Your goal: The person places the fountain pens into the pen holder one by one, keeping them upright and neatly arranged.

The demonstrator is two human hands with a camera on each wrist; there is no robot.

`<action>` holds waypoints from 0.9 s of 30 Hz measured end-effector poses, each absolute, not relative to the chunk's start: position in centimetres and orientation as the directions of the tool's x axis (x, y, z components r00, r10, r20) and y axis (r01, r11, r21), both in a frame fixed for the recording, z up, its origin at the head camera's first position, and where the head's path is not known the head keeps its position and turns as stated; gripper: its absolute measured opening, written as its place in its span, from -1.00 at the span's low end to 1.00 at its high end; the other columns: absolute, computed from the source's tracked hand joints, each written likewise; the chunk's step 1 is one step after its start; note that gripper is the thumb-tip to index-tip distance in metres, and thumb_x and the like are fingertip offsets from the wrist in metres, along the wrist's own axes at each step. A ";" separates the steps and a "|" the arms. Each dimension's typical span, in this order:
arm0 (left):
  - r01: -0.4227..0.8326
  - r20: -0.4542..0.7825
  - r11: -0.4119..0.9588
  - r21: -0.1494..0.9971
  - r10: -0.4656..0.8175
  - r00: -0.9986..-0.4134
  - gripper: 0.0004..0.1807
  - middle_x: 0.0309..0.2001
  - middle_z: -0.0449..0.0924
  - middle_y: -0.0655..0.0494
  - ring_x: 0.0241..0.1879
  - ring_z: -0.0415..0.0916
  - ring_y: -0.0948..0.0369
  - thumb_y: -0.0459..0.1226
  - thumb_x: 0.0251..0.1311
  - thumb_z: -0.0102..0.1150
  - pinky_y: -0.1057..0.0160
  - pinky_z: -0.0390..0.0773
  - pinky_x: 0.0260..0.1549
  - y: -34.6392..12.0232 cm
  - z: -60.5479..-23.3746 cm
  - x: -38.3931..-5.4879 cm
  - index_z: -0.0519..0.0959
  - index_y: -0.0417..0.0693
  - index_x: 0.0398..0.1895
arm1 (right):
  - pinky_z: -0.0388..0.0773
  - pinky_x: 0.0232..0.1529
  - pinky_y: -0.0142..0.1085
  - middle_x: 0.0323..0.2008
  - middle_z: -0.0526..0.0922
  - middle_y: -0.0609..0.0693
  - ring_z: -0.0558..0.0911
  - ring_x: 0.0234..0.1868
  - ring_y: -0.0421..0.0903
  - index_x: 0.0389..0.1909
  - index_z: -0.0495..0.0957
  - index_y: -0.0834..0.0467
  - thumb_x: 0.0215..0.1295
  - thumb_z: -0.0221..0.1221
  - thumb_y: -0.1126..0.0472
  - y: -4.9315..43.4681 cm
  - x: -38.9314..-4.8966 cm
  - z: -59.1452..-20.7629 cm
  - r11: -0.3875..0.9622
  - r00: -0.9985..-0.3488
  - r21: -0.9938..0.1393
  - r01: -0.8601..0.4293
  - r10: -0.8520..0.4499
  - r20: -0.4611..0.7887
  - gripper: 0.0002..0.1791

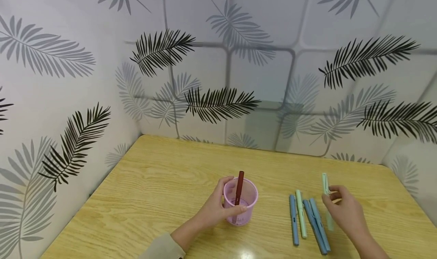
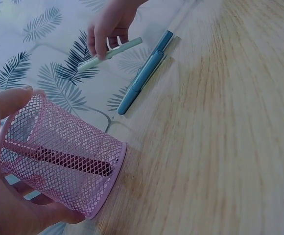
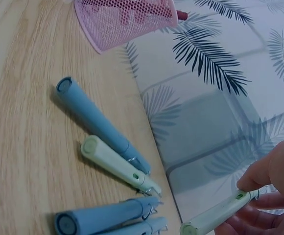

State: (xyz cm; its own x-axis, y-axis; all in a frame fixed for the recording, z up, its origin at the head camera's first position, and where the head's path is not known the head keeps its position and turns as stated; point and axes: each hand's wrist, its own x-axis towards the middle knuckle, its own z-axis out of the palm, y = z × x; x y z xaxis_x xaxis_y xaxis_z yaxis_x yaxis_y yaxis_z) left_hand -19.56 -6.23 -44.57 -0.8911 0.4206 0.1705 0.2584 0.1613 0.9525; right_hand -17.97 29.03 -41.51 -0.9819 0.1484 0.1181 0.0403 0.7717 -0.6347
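Observation:
My left hand [image 1: 214, 207] grips the pink mesh pen cup [image 1: 254, 202], which stands upright on the table. Inside the cup a dark red pen [image 1: 240, 185] leans, its end above the rim. Over the table at the right, my right hand [image 1: 348, 211] pinches a light green pen [image 1: 325, 180] between thumb and fingers. In the right wrist view, this held pen [image 3: 211, 215] shows clear of the others. Between the hands lie a blue pen [image 1: 294, 223], another light green pen [image 1: 301, 215] and two blue pens side by side [image 1: 315, 228].
The wood-grain table [image 1: 164, 175] ends at the back against a wall [image 1: 211, 73] with a feather pattern. Another patterned wall [image 1: 44, 99] stands along the left side.

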 end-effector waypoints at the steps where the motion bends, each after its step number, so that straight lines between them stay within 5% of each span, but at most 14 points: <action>1: 0.258 0.170 0.161 0.953 0.420 -0.891 -0.09 0.28 0.21 0.07 0.21 0.26 0.00 -0.04 0.01 0.35 0.01 0.31 0.08 -6.2 -44.6 -19.5 0.02 0.10 0.37 | 0.44 -0.52 -0.26 -0.26 0.56 0.20 0.57 -0.34 0.04 0.09 0.32 0.39 0.33 0.04 0.04 28.8 -17.9 -41.4 0.773 -0.980 -0.634 0.034 0.150 0.130 -0.48; 16: 0.255 0.166 0.164 0.953 0.420 -0.892 -0.09 0.29 0.19 0.02 0.22 0.24 -0.01 -0.03 0.01 0.34 -0.04 0.29 0.11 -6.3 -44.6 -19.5 0.02 0.11 0.37 | 0.53 -0.59 -0.38 -0.28 0.55 0.15 0.51 -0.48 -0.29 0.00 0.39 0.34 0.27 0.16 0.17 25.5 -16.6 -40.0 0.702 -0.945 -0.697 -0.145 0.111 0.308 -0.61; 27: 0.251 0.162 0.169 0.953 0.416 -0.895 -0.10 0.29 0.19 0.01 0.23 0.23 -0.01 -0.02 0.01 0.34 -0.06 0.28 0.11 -6.2 -44.4 -19.4 0.02 0.16 0.36 | 0.51 -0.54 -0.43 -0.34 0.56 0.08 0.52 -0.48 -0.35 -0.10 0.45 0.28 0.20 0.19 0.31 23.2 -16.2 -39.4 0.684 -0.884 -0.667 -0.295 0.069 0.462 -0.74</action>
